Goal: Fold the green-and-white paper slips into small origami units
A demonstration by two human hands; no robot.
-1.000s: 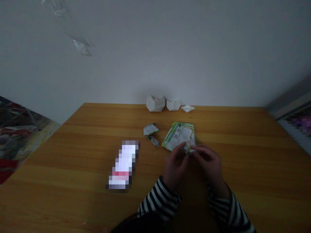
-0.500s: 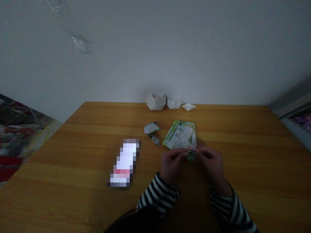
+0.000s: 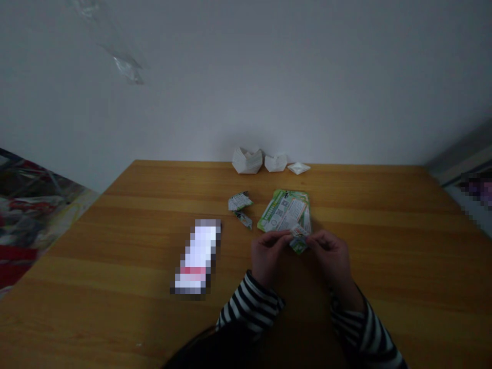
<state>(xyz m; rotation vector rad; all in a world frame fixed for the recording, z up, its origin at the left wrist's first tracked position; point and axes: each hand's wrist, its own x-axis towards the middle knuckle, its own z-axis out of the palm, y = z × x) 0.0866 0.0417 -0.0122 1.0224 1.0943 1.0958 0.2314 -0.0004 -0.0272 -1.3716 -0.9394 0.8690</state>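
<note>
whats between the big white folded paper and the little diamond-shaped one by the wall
In the head view, a mid-sized white folded paper sits between the big white folded paper and the diamond-shaped one.

The tabletop point(image 3: 126, 230) was smooth, grained wood with a faint sheen; the wall point(image 3: 246, 72) appeared smooth and matt; the three folded boats point(image 3: 247, 162) were matt, creased paper; the sleeves point(image 3: 251, 302) were soft, matt cloth.

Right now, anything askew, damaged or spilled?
Two minor oddities: the printed scrap left of the leaflets looks crooked and crumpled, and crinkled clear plastic clings to the wall. No spill visible. The small paper between left hand and right hand: too unclear to judge.
</note>
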